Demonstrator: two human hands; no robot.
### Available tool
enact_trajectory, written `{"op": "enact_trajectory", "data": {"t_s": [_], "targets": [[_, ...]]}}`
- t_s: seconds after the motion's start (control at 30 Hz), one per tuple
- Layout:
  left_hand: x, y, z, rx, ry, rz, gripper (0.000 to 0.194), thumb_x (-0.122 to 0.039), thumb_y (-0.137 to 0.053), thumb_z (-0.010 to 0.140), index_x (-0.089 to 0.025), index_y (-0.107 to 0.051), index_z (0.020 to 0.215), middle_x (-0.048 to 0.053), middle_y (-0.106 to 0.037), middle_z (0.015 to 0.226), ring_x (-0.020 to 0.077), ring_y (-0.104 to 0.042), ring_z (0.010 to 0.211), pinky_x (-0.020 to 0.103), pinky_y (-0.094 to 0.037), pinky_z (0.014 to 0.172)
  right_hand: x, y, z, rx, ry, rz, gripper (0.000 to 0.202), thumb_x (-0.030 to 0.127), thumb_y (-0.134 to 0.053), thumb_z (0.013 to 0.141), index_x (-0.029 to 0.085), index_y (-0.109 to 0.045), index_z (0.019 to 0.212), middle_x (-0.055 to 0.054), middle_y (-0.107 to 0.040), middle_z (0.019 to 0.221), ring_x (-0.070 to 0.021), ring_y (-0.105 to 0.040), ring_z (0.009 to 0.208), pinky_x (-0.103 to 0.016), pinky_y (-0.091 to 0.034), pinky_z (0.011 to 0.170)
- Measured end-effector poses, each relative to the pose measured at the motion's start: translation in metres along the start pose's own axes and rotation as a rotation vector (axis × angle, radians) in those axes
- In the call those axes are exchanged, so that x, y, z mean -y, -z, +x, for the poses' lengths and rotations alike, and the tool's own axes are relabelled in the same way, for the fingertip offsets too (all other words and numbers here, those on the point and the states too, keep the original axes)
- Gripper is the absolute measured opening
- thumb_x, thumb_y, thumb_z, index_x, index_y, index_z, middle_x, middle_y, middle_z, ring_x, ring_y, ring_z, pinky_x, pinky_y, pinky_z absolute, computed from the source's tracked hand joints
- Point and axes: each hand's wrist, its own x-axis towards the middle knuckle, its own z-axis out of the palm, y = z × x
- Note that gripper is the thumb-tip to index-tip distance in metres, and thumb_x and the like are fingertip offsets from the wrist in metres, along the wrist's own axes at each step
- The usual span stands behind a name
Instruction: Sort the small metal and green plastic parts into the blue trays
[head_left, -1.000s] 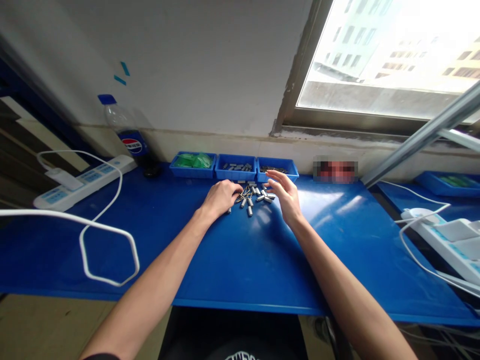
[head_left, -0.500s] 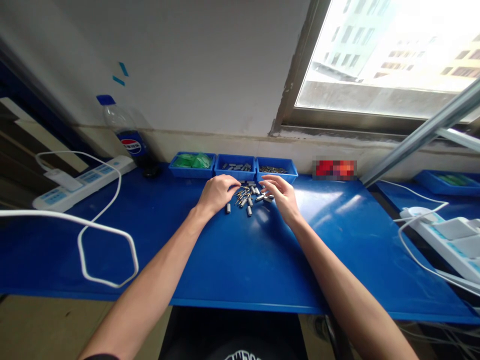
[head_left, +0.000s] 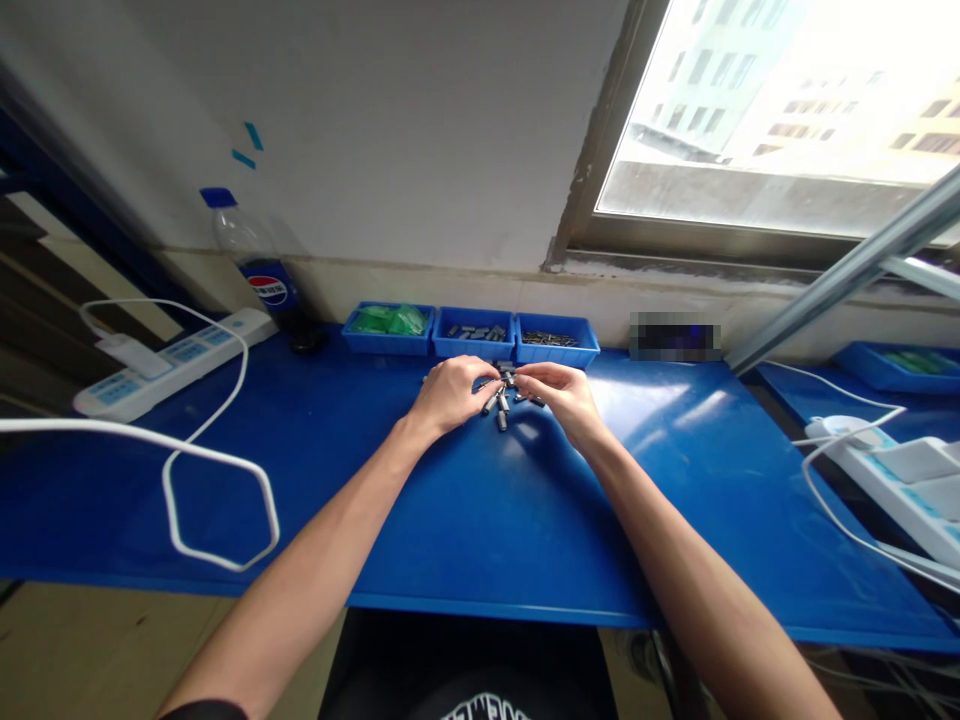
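Note:
Small grey metal blocks and thin pins lie in a loose pile (head_left: 503,405) on the blue table, partly hidden by my hands. At the pile's left side, my left hand (head_left: 453,393) has its thumb and fingers pinched; what is between them is too small to name. My right hand (head_left: 562,395) reaches in from the right, its fingertips also brought together over the pieces, close to the left fingertips. Behind them stand three blue bins: one with green pieces (head_left: 388,320), one with grey blocks (head_left: 475,332), one with thin pins (head_left: 551,340).
A cola bottle (head_left: 266,280) stands at the back left, beside a white power strip (head_left: 184,362). A white cable (head_left: 259,475) loops over the table's left part. Another power strip (head_left: 885,480) and a blue tray (head_left: 900,367) are on the right.
Both hands have moved inward over the pile, and the gap between their fingertips has shrunk. The right hand's fingers have closed together. The view has shifted slightly.

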Motion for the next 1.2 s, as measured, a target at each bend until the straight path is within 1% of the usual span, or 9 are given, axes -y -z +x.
{"op": "enact_trajectory", "data": {"t_s": [0.07,0.13,0.2,0.27,0.53,0.7,0.87,1.03,1.2], "targets": [[0.002,0.001,-0.002,0.055,0.062,0.07,0.024,-0.031,-0.074,0.087,-0.022,-0.079,0.108,0.008,-0.079,0.107,0.0254,-0.074,0.099,0.036,-0.058,0.09,0.0,0.003,0.002,-0.085,0.041,0.021,0.036,0.047,-0.086,0.074,0.021,-0.08,0.098,-0.008,-0.081,0.095,-0.0273,-0.076,0.09,-0.045,-0.061,0.091],[0.004,0.001,-0.002,0.116,0.101,0.097,0.025,-0.027,-0.074,0.084,-0.022,-0.079,0.108,0.008,-0.078,0.104,0.0246,-0.074,0.094,0.034,-0.059,0.085,-0.002,0.006,0.004,-0.154,0.104,0.054,0.044,0.045,-0.086,0.074,0.022,-0.077,0.111,-0.01,-0.079,0.115,-0.0295,-0.075,0.106,-0.048,-0.058,0.101],[0.007,0.0,-0.003,0.156,0.112,0.085,0.021,-0.022,-0.071,0.084,-0.022,-0.08,0.103,0.007,-0.079,0.098,0.0226,-0.074,0.088,0.031,-0.059,0.081,-0.003,0.007,0.005,-0.179,0.141,0.072,0.056,0.044,-0.086,0.074,0.025,-0.072,0.125,-0.011,-0.072,0.133,-0.0307,-0.072,0.116,-0.049,-0.055,0.106],[0.009,-0.001,-0.002,0.16,0.108,0.053,0.02,-0.017,-0.069,0.083,-0.021,-0.08,0.1,0.006,-0.079,0.094,0.0213,-0.074,0.085,0.029,-0.059,0.078,-0.004,0.007,0.006,-0.17,0.138,0.069,0.062,0.045,-0.085,0.075,0.026,-0.068,0.132,-0.012,-0.068,0.141,-0.0312,-0.071,0.118,-0.05,-0.055,0.106],[0.011,-0.004,0.0,0.068,0.128,-0.083,0.024,-0.01,-0.065,0.082,-0.019,-0.08,0.097,0.006,-0.081,0.093,0.021,-0.076,0.085,0.028,-0.059,0.078,-0.004,0.002,0.003,-0.127,0.093,0.021,0.048,0.044,-0.081,0.079,0.025,-0.071,0.121,-0.012,-0.072,0.132,-0.0302,-0.073,0.111,-0.049,-0.056,0.102],[0.011,-0.004,-0.001,0.1,0.112,-0.024,0.026,-0.011,-0.066,0.081,-0.018,-0.08,0.101,0.007,-0.08,0.096,0.0217,-0.074,0.085,0.03,-0.058,0.079,-0.003,0.004,0.003,-0.123,0.085,0.001,0.045,0.044,-0.081,0.079,0.024,-0.072,0.118,-0.012,-0.073,0.128,-0.0289,-0.073,0.107,-0.048,-0.056,0.099],[0.009,-0.006,-0.001,0.102,0.111,-0.013,0.035,-0.008,-0.064,0.079,-0.019,-0.078,0.109,0.007,-0.078,0.096,0.0199,-0.072,0.081,0.028,-0.058,0.076,-0.003,0.003,0.002,-0.086,0.071,0.003,0.043,0.045,-0.079,0.08,0.024,-0.072,0.117,-0.011,-0.075,0.124,-0.0274,-0.073,0.104,-0.044,-0.058,0.093],[0.011,-0.003,-0.002,0.125,0.103,-0.011,0.036,-0.012,-0.066,0.08,-0.02,-0.077,0.113,0.007,-0.076,0.099,0.0199,-0.072,0.081,0.03,-0.058,0.078,-0.004,0.003,0.001,-0.083,0.052,0.017,0.042,0.044,-0.079,0.08,0.024,-0.072,0.116,-0.011,-0.076,0.122,-0.0263,-0.074,0.099,-0.04,-0.058,0.087],[0.014,-0.004,-0.003,0.143,0.114,-0.074,0.043,-0.004,-0.061,0.078,-0.02,-0.075,0.115,0.007,-0.074,0.106,0.0151,-0.07,0.073,0.026,-0.057,0.072,-0.006,0.003,0.002,-0.078,0.037,0.023,0.041,0.044,-0.078,0.081,0.023,-0.072,0.116,-0.009,-0.077,0.116,-0.024,-0.075,0.092,-0.038,-0.057,0.082]]}}
